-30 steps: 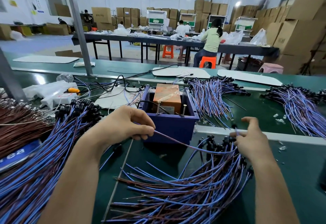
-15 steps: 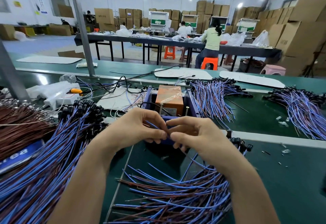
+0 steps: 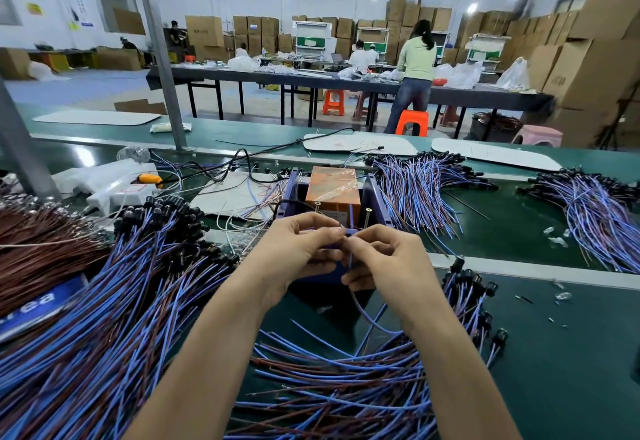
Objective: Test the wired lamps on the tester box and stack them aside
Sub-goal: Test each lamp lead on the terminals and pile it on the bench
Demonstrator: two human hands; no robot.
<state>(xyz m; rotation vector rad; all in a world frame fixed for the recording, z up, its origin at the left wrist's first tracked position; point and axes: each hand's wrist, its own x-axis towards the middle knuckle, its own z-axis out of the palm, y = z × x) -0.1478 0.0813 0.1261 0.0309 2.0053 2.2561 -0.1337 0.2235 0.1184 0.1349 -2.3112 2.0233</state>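
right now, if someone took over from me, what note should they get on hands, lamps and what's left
Left grip and right grip both pinch the wire ends of one wired lamp at the near rim of the purple tester box; its lead loops below the right wrist.
Piles: large heap at left, near pile in front, middle bundle and right bundle beyond.
Done: one lamp is at the box; whether it lit cannot be seen.
Left: test it, stack it aside, repeat. Which pile is tested is unclear.

Left hand, right hand bare; forearms bare (up to frame edge).
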